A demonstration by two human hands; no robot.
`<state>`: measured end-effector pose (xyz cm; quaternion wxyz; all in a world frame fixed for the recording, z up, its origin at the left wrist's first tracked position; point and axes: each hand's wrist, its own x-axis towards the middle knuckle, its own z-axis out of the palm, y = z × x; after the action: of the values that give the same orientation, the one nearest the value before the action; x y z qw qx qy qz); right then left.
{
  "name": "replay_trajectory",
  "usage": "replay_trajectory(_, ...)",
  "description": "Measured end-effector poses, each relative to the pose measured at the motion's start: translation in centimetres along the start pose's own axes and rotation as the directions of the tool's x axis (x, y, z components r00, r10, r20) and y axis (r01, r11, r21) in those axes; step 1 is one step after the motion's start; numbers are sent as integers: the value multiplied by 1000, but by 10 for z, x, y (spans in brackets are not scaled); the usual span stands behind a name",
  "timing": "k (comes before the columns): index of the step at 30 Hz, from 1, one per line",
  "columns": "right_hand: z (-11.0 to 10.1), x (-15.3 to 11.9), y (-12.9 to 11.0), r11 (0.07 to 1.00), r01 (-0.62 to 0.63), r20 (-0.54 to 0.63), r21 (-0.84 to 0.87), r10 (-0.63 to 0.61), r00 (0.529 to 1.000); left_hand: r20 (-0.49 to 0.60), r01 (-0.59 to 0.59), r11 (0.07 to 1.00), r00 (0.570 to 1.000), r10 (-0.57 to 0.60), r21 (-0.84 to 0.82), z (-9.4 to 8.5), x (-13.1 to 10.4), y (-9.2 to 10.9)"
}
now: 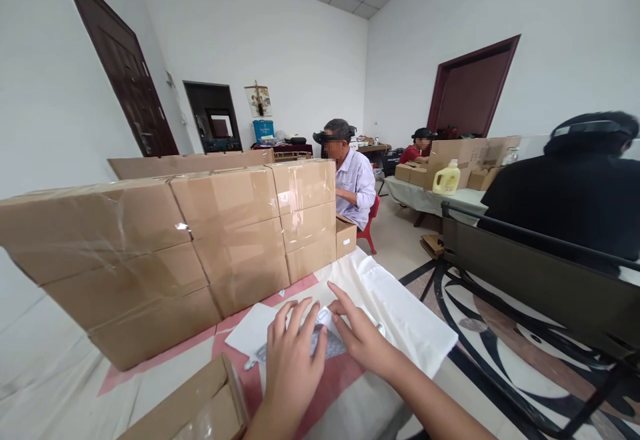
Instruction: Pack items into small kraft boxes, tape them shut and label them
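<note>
My left hand lies palm down with its fingers spread, over a grey patterned flat piece on the table. My right hand has its index finger stretched out, while its thumb and other fingers close on the edge of a small white piece with a grey outline on it. This small piece sits between both hands, near the left fingertips. Beside the left hand, a white sheet lies flat. What lies under my palms is partly hidden.
Taped cardboard boxes form a wall along the table's far side. An opened carton stands at the near left. White and pink cloth covers the table. A person sits beyond the boxes; another person sits at right behind a dark chair back.
</note>
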<state>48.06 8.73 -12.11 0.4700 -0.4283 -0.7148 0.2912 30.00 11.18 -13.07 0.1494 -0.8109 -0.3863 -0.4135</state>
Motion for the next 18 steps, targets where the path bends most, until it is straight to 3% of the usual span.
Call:
replay_trajectory(7, 7, -1, -11, 959, 150, 111, -240, -127, 986, 38, 69, 998, 997, -69, 11, -1, -5, 1)
replay_trajectory(18, 10, 4, -15, 876, 297, 114, -381, -274, 955, 80, -8, 997, 997, 1, 81, -6, -2, -4)
